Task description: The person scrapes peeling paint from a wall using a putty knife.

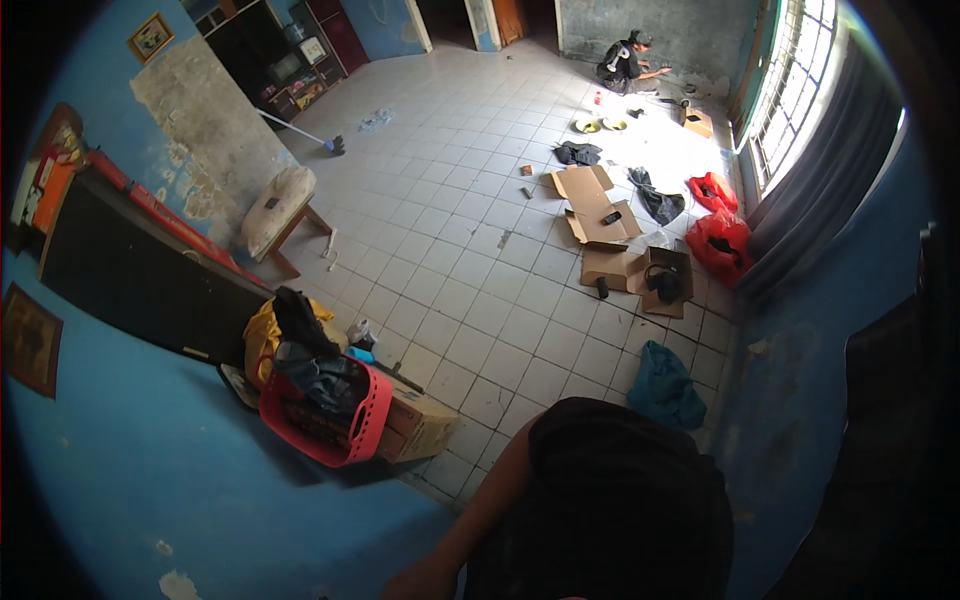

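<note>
Neither of my hands shows clearly. A bare arm runs down to the lower edge beside a large mass of black cloth; I cannot tell for certain whose arm it is, and its fingers do not show. Just beyond the black cloth lies a crumpled teal cloth on the tiles. To the left, a pink basket holds dark clothes, with a cardboard box beside it. Farther off, an opened cardboard box has a black item inside.
A flattened carton, dark cloths and red plastic bags lie near the window. A person sits low by the far wall. At left stand a padded stool and a broom.
</note>
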Action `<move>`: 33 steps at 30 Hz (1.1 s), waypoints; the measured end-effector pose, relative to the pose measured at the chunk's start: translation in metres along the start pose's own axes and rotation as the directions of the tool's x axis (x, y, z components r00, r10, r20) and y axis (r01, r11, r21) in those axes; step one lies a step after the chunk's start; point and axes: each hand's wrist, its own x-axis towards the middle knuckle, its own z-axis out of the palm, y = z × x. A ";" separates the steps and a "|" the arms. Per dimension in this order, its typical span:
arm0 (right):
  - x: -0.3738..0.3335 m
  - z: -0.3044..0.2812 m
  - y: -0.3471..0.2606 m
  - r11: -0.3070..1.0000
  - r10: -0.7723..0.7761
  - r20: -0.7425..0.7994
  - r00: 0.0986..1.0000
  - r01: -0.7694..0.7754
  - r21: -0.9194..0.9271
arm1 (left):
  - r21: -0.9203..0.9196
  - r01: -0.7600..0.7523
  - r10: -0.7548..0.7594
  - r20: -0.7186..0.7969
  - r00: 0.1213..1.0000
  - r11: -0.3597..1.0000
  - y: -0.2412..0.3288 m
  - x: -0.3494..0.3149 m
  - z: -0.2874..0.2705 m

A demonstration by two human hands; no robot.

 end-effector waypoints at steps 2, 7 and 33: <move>-0.027 -0.012 -0.013 0.998 0.051 -0.127 0.991 -0.047 0.038 | 0.043 -0.017 0.018 -0.004 1.000 0.999 0.006 0.002 0.018; -0.097 -0.043 -0.016 0.999 0.040 -0.352 0.935 -0.033 0.027 | 0.167 -0.029 0.037 -0.049 0.998 0.986 0.012 0.008 0.054; -0.044 0.027 0.018 0.994 -0.061 -0.082 0.995 0.068 0.083 | 0.811 0.306 0.320 -0.501 0.804 0.499 0.044 -0.130 -0.116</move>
